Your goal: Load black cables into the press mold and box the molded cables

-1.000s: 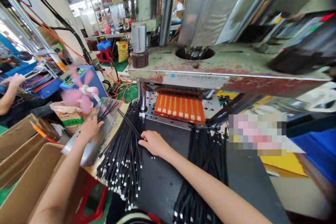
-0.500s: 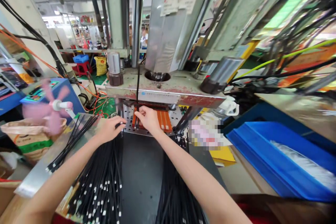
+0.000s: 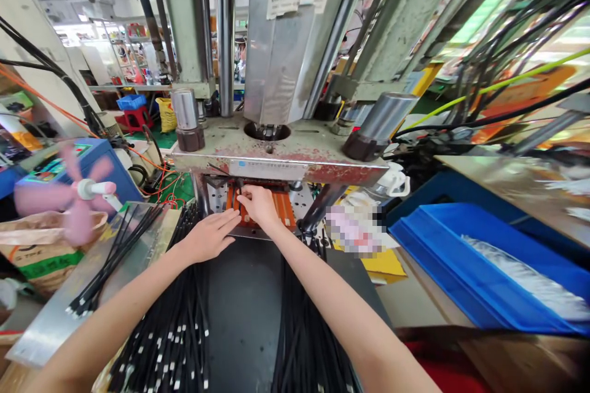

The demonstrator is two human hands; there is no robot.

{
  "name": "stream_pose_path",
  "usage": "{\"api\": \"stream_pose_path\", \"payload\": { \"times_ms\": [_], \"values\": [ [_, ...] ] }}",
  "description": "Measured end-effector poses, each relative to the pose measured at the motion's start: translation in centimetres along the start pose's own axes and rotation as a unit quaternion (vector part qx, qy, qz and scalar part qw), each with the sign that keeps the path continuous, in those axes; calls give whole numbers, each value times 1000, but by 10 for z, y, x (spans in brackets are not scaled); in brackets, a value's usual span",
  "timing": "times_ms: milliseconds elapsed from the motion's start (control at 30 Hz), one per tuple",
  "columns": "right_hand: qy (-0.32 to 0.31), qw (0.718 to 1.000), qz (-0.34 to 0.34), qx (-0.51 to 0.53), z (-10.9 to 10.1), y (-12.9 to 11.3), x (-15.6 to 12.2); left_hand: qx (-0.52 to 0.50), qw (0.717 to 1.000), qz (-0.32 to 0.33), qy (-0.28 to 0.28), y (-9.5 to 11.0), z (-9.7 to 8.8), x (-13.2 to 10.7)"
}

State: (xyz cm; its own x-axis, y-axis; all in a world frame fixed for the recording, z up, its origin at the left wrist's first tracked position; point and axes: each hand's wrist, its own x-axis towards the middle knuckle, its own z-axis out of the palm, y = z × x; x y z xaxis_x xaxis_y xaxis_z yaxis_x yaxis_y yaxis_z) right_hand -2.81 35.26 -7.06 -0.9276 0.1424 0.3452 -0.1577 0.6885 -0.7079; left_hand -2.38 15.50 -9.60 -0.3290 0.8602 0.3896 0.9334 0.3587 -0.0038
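My right hand (image 3: 255, 204) is pinched on a thin black cable end, pressing it into the orange slotted fixture (image 3: 282, 206) under the press plate (image 3: 276, 163). Beside it, my left hand (image 3: 209, 236) lies with fingers stretched out toward the fixture's left edge, holding nothing that I can see. A pile of black cables with white tips (image 3: 168, 325) lies under my left forearm. Another bundle of black cables (image 3: 306, 331) runs under my right forearm, on the black work surface (image 3: 244, 301).
The press column (image 3: 281, 43) rises straight ahead. A pink fan (image 3: 78, 193) spins at the left, next to a metal tray (image 3: 59, 307) with a few cables. A blue bin (image 3: 479, 276) sits at the right, and a yellow sheet (image 3: 382, 264) lies near it.
My right hand has lowered the cable from upright down onto the orange fixture. My left hand has opened and slid right toward the fixture. The view moved slightly closer.
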Motion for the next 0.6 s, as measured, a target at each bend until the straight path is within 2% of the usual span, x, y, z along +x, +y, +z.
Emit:
{"api": "stream_pose_path", "payload": {
  "times_ms": [167, 267, 367, 433, 500, 600],
  "values": [
    [-45, 992, 29, -115, 1, 2, 22, -45, 993, -27, -102, -1, -22, 12],
    [-26, 982, 61, -176, -1, 2, 29, -46, 987, -66, -139, -7, -25, 33],
    [-4, 974, 79, -213, -5, -1, 14, -53, 973, -141, -172, -18, -17, 63],
    [-16, 973, 60, -223, -7, -4, -4, -70, 964, -182, -183, -29, -7, 87],
    [-39, 973, 38, -222, -6, -7, -17, -86, 958, -208, -178, -42, 3, 111],
    [-50, 973, 49, -220, -3, -11, -17, -91, 954, -240, -152, -55, 14, 135]
  ]
}}
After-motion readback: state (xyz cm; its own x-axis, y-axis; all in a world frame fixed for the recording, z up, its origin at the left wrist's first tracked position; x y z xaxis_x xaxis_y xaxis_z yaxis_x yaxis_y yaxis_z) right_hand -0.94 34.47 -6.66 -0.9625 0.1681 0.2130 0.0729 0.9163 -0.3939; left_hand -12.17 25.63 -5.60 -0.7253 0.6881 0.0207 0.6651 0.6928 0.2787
